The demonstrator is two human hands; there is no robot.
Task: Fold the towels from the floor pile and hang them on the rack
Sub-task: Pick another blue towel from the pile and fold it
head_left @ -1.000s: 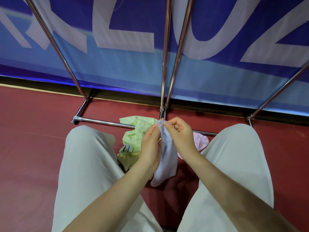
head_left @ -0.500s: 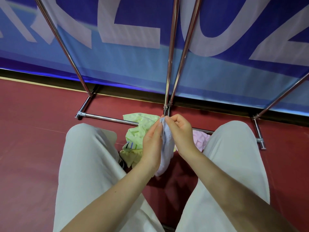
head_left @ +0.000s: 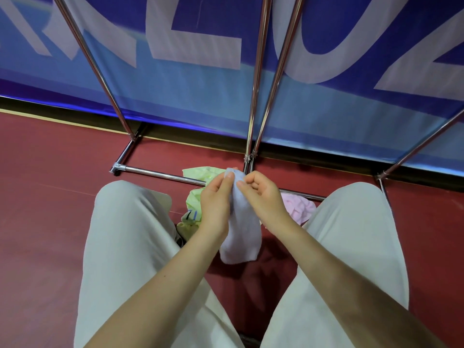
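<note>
A pale lilac towel (head_left: 242, 234) hangs bunched between my knees. My left hand (head_left: 214, 205) pinches its top edge from the left, and my right hand (head_left: 263, 197) pinches the same edge from the right, fingers curled. Below and behind my hands lies the floor pile: a light green towel (head_left: 198, 177) on the left and a pink towel (head_left: 298, 207) on the right. The chrome rack (head_left: 253, 101) rises just beyond, its base bar (head_left: 160, 175) running across the floor.
My knees in light trousers (head_left: 125, 234) frame the pile on both sides. A blue banner (head_left: 200, 96) with large white letters stands behind the rack. Slanted chrome poles (head_left: 95, 66) rise at the left and right. The floor (head_left: 45, 197) is dark red.
The camera has tilted up a little, showing more of the rack. My hands stay together on the towel's top edge, and the towel hangs slightly higher over the floor.
</note>
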